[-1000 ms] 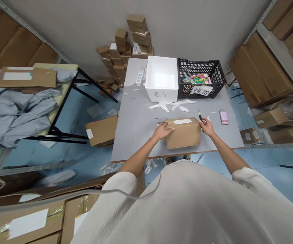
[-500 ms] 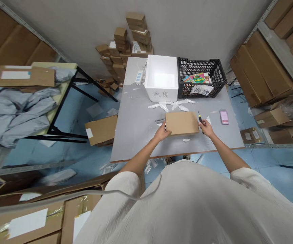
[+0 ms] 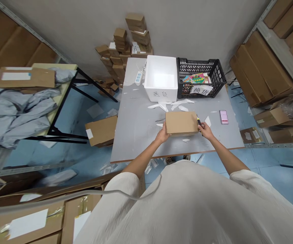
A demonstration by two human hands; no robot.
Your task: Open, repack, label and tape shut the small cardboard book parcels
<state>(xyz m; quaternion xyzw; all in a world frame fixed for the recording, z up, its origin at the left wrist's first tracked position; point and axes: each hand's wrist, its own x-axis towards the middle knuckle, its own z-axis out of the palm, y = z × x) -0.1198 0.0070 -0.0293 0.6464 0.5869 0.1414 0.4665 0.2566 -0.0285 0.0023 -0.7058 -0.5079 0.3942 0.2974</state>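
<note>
Holding the left end of a brown box [image 3: 182,122] in the left hand [image 3: 163,134], half open with bent fingers. Gripping a black and yellow cutter [image 3: 199,121] in the right hand [image 3: 206,130], closed around it, just by the box's right end. Can't tell if touching the box there. Keeping the box at the near middle of the gray table [image 3: 136,135]. On the far side, see a white tub [image 3: 161,95] left of a black crate [image 3: 199,95].
</note>
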